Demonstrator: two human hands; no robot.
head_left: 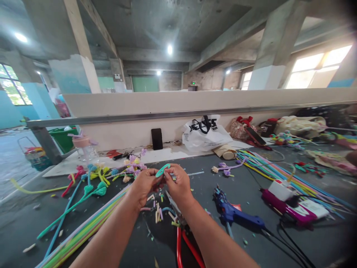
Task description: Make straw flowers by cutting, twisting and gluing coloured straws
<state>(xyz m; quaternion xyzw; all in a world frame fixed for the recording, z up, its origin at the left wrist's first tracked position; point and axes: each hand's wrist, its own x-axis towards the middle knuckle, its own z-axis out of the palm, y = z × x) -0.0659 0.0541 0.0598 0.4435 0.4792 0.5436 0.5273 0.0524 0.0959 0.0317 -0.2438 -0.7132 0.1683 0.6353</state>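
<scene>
"What are the fingers (150,172) doing?"

"The left hand (143,183) and the right hand (178,183) both pinch a green loop (162,170). It is between their fingertips, up above the table (202,190)."

"What is the table like?"

"It is dark and messy! Little cut bits (158,214) lie just below the fingers, near a tool with red handles (179,247). To the left of the fingers are fuzzy flowers (100,188) and long sticks (93,223). To the right is a blue glue gun (240,216), and more sticks (258,167) lie past it."

"What is behind the fingers?"

"A black phone (157,139) leans on a low wall (167,99). A white bag (203,137) sits to the right of it."

"And the room?"

"It is big. High over the fingers is a grey ceiling (156,22). A bright lamp (170,49) shines far behind them, and a sunny window (304,70) is far to the right."
</scene>
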